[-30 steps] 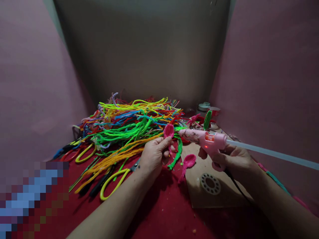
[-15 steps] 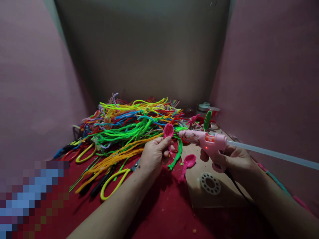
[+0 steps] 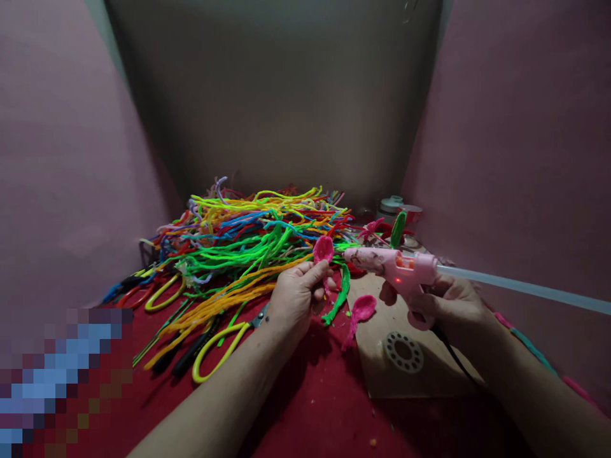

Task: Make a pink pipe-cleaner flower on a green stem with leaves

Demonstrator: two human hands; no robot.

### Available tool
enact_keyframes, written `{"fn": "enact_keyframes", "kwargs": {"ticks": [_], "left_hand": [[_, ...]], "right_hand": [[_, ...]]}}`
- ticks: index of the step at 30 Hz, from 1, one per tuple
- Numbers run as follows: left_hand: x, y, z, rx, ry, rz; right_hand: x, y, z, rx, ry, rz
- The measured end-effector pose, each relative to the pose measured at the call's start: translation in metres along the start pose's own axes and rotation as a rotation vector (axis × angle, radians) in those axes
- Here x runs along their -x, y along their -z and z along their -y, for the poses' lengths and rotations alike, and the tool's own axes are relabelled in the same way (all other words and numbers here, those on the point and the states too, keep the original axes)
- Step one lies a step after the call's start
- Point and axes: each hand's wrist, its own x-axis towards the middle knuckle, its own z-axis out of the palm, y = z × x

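Between the thumb and fingers of my left hand (image 3: pixel 300 294) is a pink pipe-cleaner petal (image 3: pixel 323 250), its rounded end pointing up. My right hand (image 3: pixel 449 305) is closed round the handle of a pink hot glue gun (image 3: pixel 396 267). The gun's nozzle points left, a short gap away from the petal. A red light glows on its body, and a long clear glue stick (image 3: pixel 520 288) sticks out of its back. Below lies a second pink petal (image 3: pixel 364 308), partly on a board. A green pipe-cleaner strip (image 3: pixel 342 296) hangs or lies beside my left fingers; I cannot tell which.
A large heap of coloured pipe cleaners (image 3: pixel 258 235) fills the back left. Yellow-handled scissors (image 3: pixel 222 350) lie left of my forearm on the red cloth (image 3: pixel 305 420). A tan board (image 3: pixel 382 375) bears a white ring with holes (image 3: pixel 403 352). A lidded jar (image 3: pixel 390 207) stands behind.
The glue gun has shifted very slightly to the right, and its glue stick has dipped a little differently. My left hand and the petal have stayed almost still.
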Motion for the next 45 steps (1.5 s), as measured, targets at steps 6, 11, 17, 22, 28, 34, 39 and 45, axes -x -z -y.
{"fn": "enact_keyframes", "kwargs": {"ticks": [6, 11, 17, 22, 28, 34, 39, 45], "left_hand": [[-0.0008, 0.0004, 0.0011, -0.001, 0.006, 0.001], [-0.0014, 0.0001, 0.0014, 0.020, 0.008, 0.005], [-0.0015, -0.0008, 0.0004, 0.030, -0.006, -0.002], [-0.0016, -0.0011, 0.0013, 0.018, -0.007, -0.015], [-0.0019, 0.0001, 0.0031, 0.002, -0.016, -0.012], [-0.0019, 0.0000, 0.0025, 0.005, -0.008, -0.017], [-0.0016, -0.0004, 0.0016, 0.025, -0.005, -0.017], [-0.0034, -0.0002, 0.0030, 0.036, -0.009, -0.022]], "right_hand": [[0.0011, 0.0013, -0.0014, 0.017, -0.003, -0.019], [0.0018, 0.0006, -0.0003, 0.044, -0.021, -0.042], [0.0026, -0.0005, 0.0014, 0.049, -0.048, -0.039], [0.0027, 0.0002, 0.0006, 0.040, -0.045, -0.001], [0.0014, 0.0013, -0.0017, 0.012, -0.007, -0.015], [0.0016, 0.0017, -0.0014, -0.001, 0.032, -0.027], [0.0029, 0.0025, -0.0016, -0.018, 0.013, -0.009], [0.0030, 0.0015, -0.0007, -0.002, -0.001, -0.010]]}}
